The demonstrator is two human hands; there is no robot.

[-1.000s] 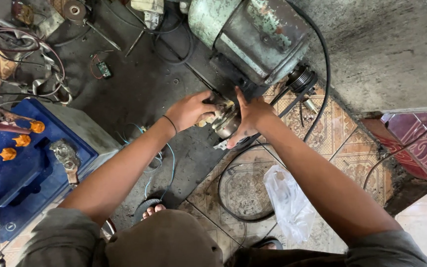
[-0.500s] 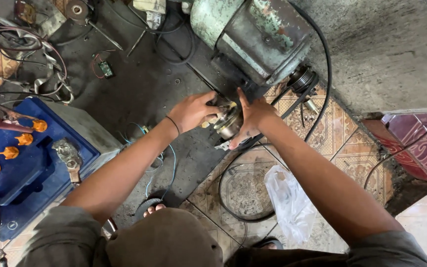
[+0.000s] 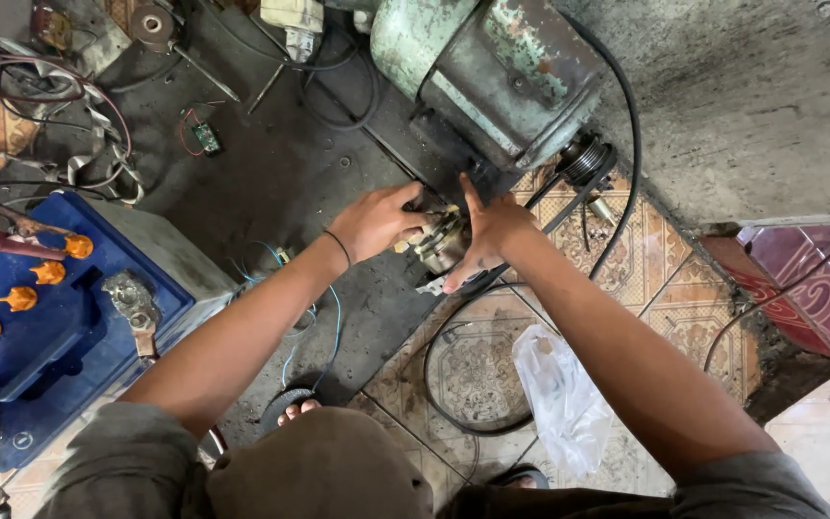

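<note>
Starting at frame left: blue battery (image 3: 40, 317). At centre, our left hand (image 3: 379, 223) clenches the small metal motor part (image 3: 442, 242); our right hand (image 3: 492, 231) presses it opposite, fingers extended. Part lies between hands, below the green motor (image 3: 492, 67).

both hands, left hand (image 3: 377, 223) and right hand (image 3: 490, 231), clasp a small metal part (image 3: 442, 240) below the green motor (image 3: 487, 67).

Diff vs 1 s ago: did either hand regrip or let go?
No release. Both the left hand and right hand stay clamped on the small metal part, which tipped slightly, its round face less visible now. Green motor, blue battery and plastic bag unchanged.
</note>
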